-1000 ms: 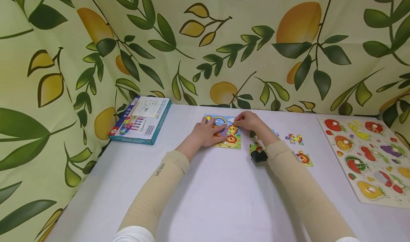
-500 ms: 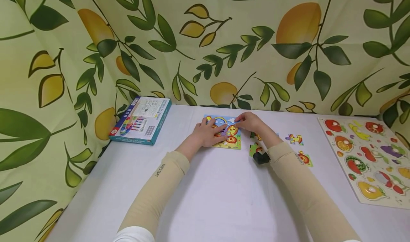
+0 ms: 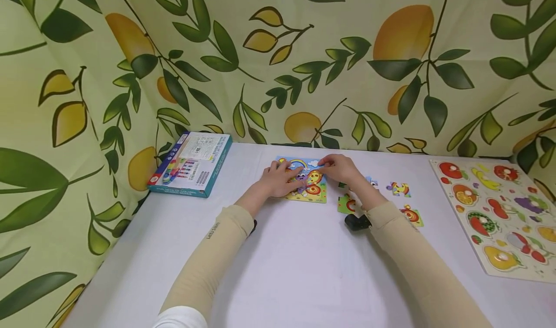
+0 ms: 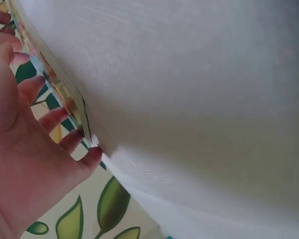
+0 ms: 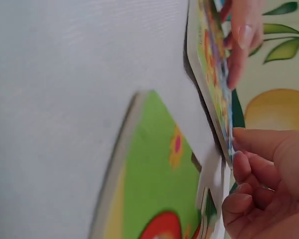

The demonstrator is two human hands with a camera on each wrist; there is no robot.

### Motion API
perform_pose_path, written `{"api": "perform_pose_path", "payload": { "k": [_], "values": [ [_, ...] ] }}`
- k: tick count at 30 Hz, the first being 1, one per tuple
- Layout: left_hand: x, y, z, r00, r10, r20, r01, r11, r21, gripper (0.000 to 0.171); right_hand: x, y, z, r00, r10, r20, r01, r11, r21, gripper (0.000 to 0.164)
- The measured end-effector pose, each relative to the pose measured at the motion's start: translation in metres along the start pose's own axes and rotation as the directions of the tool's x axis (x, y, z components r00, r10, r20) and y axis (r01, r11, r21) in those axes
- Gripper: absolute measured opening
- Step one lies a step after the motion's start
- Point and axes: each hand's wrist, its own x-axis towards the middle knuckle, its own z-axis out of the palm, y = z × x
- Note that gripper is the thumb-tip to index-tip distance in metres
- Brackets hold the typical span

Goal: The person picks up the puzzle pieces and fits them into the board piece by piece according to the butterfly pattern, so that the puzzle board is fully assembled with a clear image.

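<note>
A small jigsaw puzzle [image 3: 313,195], bright with a rainbow and a purple cartoon figure, lies flat near the table's back. My left hand [image 3: 278,179] rests on its left part with fingers spread; the left wrist view shows the fingertips along its edge. At the upper right of the puzzle, my right hand [image 3: 340,168] pinches a blue-edged puzzle piece [image 3: 322,166] between thumb and curled fingers. Most of that piece is hidden. Loose puzzle pieces lie right of the puzzle: a green one [image 3: 346,204], a yellow one [image 3: 398,189] and a red-swirled one [image 3: 411,215].
More loose pieces lie partly under the right forearm. A teal-sided box [image 3: 191,164] sits at the back left. A wooden fruit peg board [image 3: 499,217] lies at the right. Patterned cloth [image 3: 330,87] hangs behind the white table [image 3: 299,270].
My left fingers have drawn slightly left, uncovering more of the purple figure. My right hand stays at the puzzle's upper right with a slight shift; the right forearm has turned a little.
</note>
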Motion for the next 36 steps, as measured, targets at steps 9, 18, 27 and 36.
{"api": "perform_pose_path", "payload": {
  "k": [9, 18, 27, 36],
  "values": [
    [-0.002, -0.006, -0.004, 0.999, 0.004, -0.051, -0.017, 0.965, -0.262, 0.053, -0.026, 0.024, -0.030, 0.993, 0.023, -0.119, -0.002, 0.985, 0.173, 0.034],
    [-0.006, -0.017, -0.004, 0.996, 0.024, -0.085, -0.056, 0.916, -0.397, 0.062, -0.052, 0.045, -0.045, 0.998, -0.037, -0.044, 0.035, 0.998, -0.046, 0.041],
    [-0.033, -0.028, -0.005, 0.998, 0.066, -0.017, -0.068, 0.929, -0.363, 0.071, -0.065, 0.055, -0.039, 0.998, -0.066, -0.023, 0.061, 0.982, -0.180, 0.050],
    [-0.043, -0.035, 0.000, 0.998, 0.053, 0.027, -0.041, 0.939, -0.342, 0.068, -0.067, 0.055, -0.038, 0.998, -0.039, -0.039, 0.032, 0.985, -0.168, 0.045]
  ]
}}
